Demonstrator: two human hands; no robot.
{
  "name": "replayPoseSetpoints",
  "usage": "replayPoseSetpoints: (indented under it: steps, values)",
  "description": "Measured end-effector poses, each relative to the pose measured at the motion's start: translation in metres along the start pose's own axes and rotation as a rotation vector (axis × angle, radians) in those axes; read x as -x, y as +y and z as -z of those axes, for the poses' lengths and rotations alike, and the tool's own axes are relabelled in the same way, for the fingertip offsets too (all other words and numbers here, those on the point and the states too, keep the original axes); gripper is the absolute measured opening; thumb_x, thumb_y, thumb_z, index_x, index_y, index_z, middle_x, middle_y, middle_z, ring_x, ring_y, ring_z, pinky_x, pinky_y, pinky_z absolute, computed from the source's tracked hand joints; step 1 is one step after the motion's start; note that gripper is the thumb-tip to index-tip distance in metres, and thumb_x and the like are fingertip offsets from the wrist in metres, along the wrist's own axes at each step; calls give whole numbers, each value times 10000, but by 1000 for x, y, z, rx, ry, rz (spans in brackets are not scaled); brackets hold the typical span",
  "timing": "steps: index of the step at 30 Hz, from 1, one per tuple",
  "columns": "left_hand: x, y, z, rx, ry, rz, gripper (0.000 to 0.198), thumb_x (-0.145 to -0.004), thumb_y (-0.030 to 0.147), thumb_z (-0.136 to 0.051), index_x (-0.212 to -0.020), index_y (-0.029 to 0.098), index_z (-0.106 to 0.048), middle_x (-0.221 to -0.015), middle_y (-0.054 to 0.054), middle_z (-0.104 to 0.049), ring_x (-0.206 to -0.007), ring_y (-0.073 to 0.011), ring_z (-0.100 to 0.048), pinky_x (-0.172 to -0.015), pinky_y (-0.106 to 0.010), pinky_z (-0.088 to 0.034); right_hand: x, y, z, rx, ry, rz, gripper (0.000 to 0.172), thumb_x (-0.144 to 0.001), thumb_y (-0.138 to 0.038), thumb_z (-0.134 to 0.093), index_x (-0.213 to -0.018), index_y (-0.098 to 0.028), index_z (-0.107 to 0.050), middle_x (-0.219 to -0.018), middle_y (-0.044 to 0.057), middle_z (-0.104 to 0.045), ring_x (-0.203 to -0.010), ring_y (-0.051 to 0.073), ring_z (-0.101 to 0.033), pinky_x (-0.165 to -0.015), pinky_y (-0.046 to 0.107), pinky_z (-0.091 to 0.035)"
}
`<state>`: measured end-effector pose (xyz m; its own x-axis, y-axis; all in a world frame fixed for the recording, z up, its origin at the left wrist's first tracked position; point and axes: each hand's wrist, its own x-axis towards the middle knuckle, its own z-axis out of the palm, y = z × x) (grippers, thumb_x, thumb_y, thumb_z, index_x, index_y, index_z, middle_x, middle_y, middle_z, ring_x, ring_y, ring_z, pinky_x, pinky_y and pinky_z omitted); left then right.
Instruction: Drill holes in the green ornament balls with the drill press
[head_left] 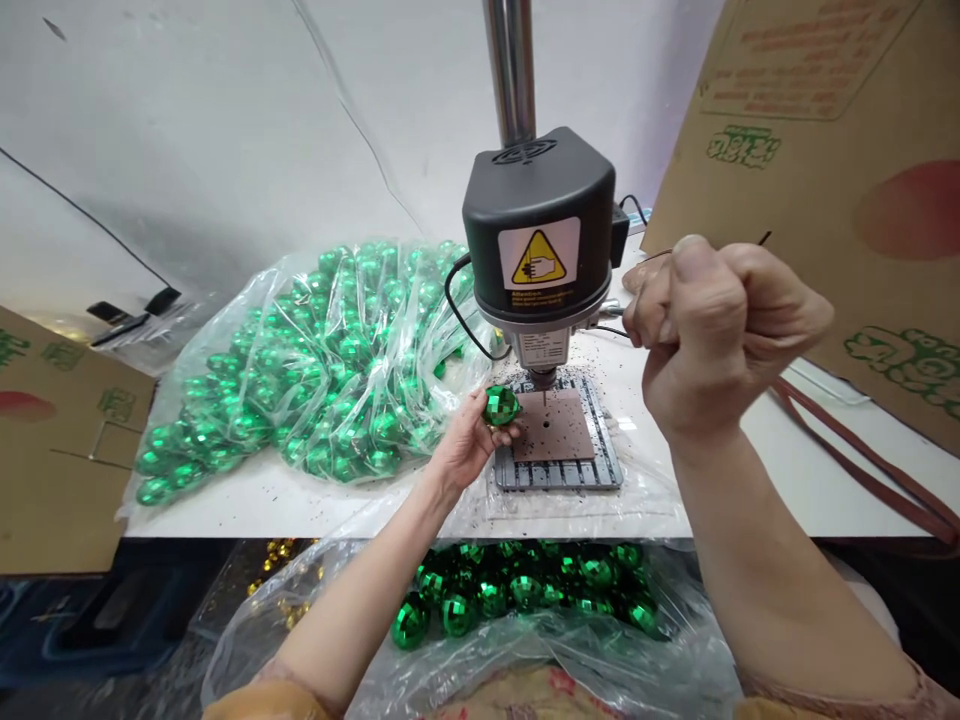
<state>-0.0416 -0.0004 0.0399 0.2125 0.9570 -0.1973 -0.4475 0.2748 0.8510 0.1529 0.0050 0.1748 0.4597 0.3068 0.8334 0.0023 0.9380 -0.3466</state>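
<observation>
Gripping a faceted green ball (502, 405) near the drill (551, 190) is the left hand (471, 438), the right hand (724, 325) fisted.

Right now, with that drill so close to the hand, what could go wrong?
The left hand is near the thin drill bit, so a finger might get hurt if it strays under it. The yellow warning sign shows a hand too.

The green ball is round and held by the fingers, so it could roll or slip.

The loose plastic bag beside the machine might get caught if it shifts.
</observation>
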Motion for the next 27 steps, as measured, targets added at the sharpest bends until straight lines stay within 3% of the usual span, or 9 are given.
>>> replayPoseSetpoints:
  steps: [4,10,17,22,27]
  values:
    - [0,-4,-4,-148,-18,-42,611,-752,426,-831,-1258,224,-554,-965,-40,-710,-697,-142,-696,-594,-229,-524,1,1,3,12,-5,-20,466,-877,-205,-606,-536,-184,-288,-449,-64,-291,-409,43,-349,-445,275,-279]
    - [-9,-15,-4,-463,-32,-125,646,-750,440,-828,-1288,204,-560,-927,-22,-670,-623,-103,-596,-517,-220,-452,3,2,5,89,-15,-44,491,-893,-287,-599,-543,-194,-267,-463,-42,-266,-422,65,-327,-447,307,-248]
    - [-23,-25,0,-662,-72,-269,585,-743,424,-832,-1221,180,-599,-1064,-70,-691,-886,-173,-640,-760,-290,-517,5,2,7,124,-38,-87,490,-905,-371,-584,-571,-215,-261,-494,-39,-256,-444,71,-282,-467,317,-246]
    - [-23,-26,-5,-904,-38,-308,567,-753,409,-817,-1242,198,-622,-964,-46,-691,-753,-162,-610,-663,-282,-491,5,-1,4,95,-12,-70,484,-908,-321,-587,-566,-194,-270,-498,-45,-267,-449,45,-301,-480,277,-240]
    - [-20,-33,-13,-1048,-28,-518,476,-721,345,-852,-1153,238,-683,-1102,-78,-694,-1117,-297,-601,-990,-437,-467,5,2,4,113,1,-37,500,-909,-319,-583,-566,-188,-243,-481,-43,-265,-437,48,-292,-474,282,-251]
